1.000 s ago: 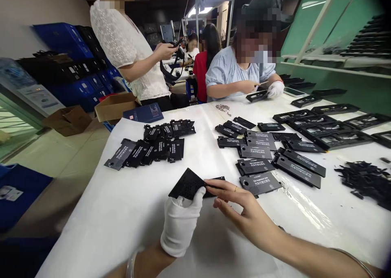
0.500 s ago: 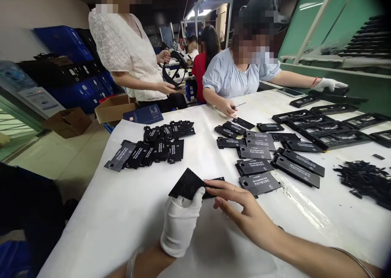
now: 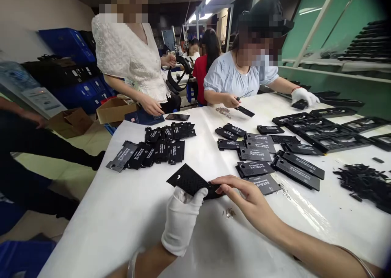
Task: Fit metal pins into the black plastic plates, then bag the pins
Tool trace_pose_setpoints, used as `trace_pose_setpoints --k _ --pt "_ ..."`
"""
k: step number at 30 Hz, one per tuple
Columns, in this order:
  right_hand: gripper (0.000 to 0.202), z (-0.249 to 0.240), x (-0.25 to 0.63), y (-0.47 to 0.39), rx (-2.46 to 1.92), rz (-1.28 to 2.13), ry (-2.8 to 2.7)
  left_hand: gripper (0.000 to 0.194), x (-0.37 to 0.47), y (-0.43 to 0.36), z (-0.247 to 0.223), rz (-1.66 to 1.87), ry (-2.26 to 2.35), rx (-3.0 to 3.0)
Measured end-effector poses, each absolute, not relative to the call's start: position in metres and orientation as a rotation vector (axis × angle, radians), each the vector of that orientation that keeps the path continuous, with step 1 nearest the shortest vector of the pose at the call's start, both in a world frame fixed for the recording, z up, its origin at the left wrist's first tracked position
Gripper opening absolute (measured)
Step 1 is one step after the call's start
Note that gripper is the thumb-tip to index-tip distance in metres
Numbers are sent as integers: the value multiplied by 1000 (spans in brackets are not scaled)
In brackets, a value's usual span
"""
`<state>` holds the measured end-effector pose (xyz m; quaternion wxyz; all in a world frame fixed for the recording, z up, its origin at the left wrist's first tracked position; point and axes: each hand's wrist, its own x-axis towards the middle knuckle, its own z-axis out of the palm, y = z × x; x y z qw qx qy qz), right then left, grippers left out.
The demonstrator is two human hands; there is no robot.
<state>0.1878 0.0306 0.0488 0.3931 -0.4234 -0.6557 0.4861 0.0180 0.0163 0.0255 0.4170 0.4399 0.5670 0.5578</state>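
Since the earlier frame, the black panel [image 3: 189, 178] tilts a little differently and the right hand [image 3: 246, 193] shifts slightly, so a small cluster of metal pins [image 3: 229, 213] shows on the tabletop [image 3: 134, 217] below its fingers. Across the way, a phone [image 3: 177, 117] now lies near the far edge, and the co-worker in light blue has a dark part [image 3: 300, 103] under a gloved hand [image 3: 306, 95].

Gloved in white, the left hand [image 3: 181, 219] grips the panel between thumb and fingers, holding it raised at a slant above the near part of the tabletop. Bare, the right hand has its fingertips at the panel's right end; whether they pinch it, I cannot tell.

Printed panels lie in two groups: one farther left [image 3: 142, 156], overlapping, and one to the right [image 3: 255, 154], just beyond the right hand. Past that second group stand black frames [image 3: 337, 146], with a heap of small black pieces [image 3: 363, 184] nearer, at the right. More metal pins [image 3: 286, 192] lie between heap and panels.
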Motion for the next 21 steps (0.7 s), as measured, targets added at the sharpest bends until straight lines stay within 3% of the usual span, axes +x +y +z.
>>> trace_pose_setpoints --k 7,10,17,21 --pt "25 52 187 34 -875 1372 -1755 24 13 14 26 1070 1264 1356" --pt "25 57 189 34 -834 1520 -1700 31 10 12 28 1000 1227 1372" --pt "51 63 196 40 -576 1832 -1804 23 9 9 33 916 1084 1546" --pt "59 61 203 47 -684 1670 -1693 26 5 16 32 1063 1273 1574"
